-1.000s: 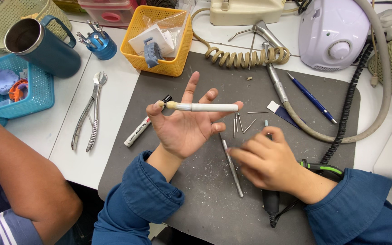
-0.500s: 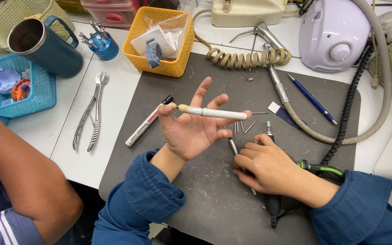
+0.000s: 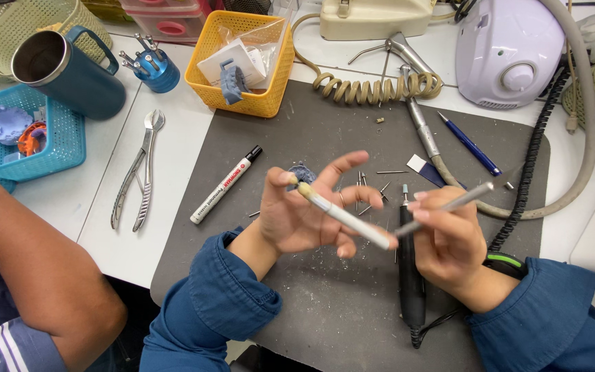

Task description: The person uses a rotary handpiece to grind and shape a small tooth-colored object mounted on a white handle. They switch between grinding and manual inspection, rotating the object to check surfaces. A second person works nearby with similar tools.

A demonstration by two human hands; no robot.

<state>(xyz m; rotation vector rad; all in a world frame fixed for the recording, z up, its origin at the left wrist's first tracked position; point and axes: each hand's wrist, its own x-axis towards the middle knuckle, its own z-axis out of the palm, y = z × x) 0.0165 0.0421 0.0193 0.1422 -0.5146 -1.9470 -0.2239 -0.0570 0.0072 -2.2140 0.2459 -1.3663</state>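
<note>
**Both hands hold slim tools above the grey mat**

White pen-like stick (image 3: 342, 215) is in my left hand (image 3: 304, 213), pinched near its tan tip by thumb and index, other fingers spread wide. Stick slants down to the right, and its far end reaches my right hand (image 3: 445, 238). My right hand is closed around a thin grey metal rod (image 3: 449, 204), which points up and right past my fingertips. Both hands hover over the grey mat (image 3: 311, 131) on the white table (image 3: 173, 172).

Under my right hand lies a black handpiece (image 3: 411, 282), cord at the near end. Small metal burs (image 3: 373, 189) are scattered on the mat just beyond my left fingers. A white marker with black cap (image 3: 225, 184) lies left of my left hand. Blue pen (image 3: 470, 145) and a metal handpiece on a coiled cord (image 3: 377, 88) sit further back.

Off the mat: steel forceps (image 3: 139, 172), orange basket (image 3: 242, 65), blue basket (image 3: 29, 134), teal mug (image 3: 70, 72), pale purple machine (image 3: 511, 52). Another person's arm (image 3: 29, 262) rests at the left edge.
</note>
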